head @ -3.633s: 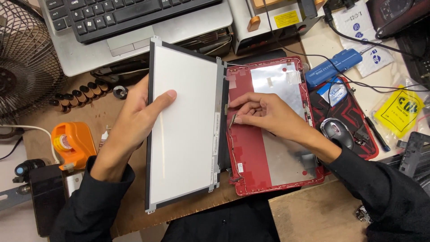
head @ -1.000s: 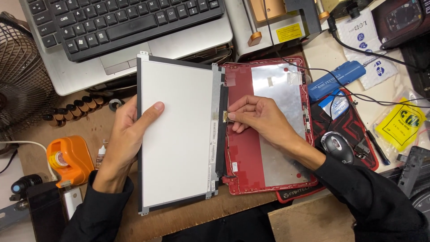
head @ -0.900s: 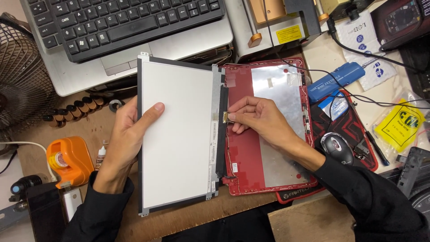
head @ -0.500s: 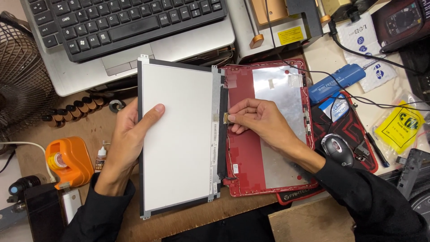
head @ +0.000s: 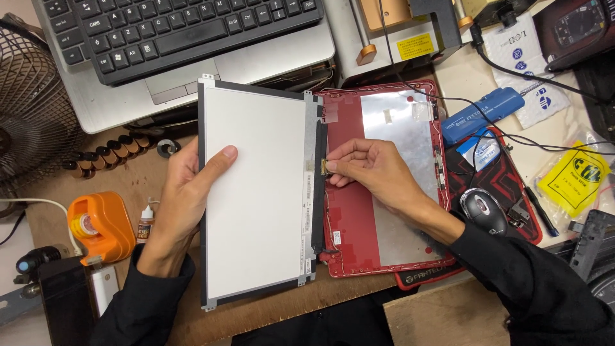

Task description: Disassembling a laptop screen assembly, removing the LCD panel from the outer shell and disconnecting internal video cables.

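L hand (head: pixel 186 198) grips screen panel (head: pixel 256 192) edge, thumb on top; R hand (head: pixel 371 170) pinches connector (head: pixel 324 166).

Light: bright, even, from overhead.
Glare: white patch on the silver foil (head: pixel 400 186) inside the red lid, far end.
Shadows: soft, short, beneath hands and panel.
Focus: sharp throughout; slight bending at frame edges.

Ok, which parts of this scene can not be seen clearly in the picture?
- Head view: the small connector at the edge of the screen panel is covered by the fingertips of the right hand.
- The left hand hides the panel's left edge under its palm.
- The red lid is partly under the right arm.
- The fan is cut off by the left picture edge.
- The glue bottle label is too small.
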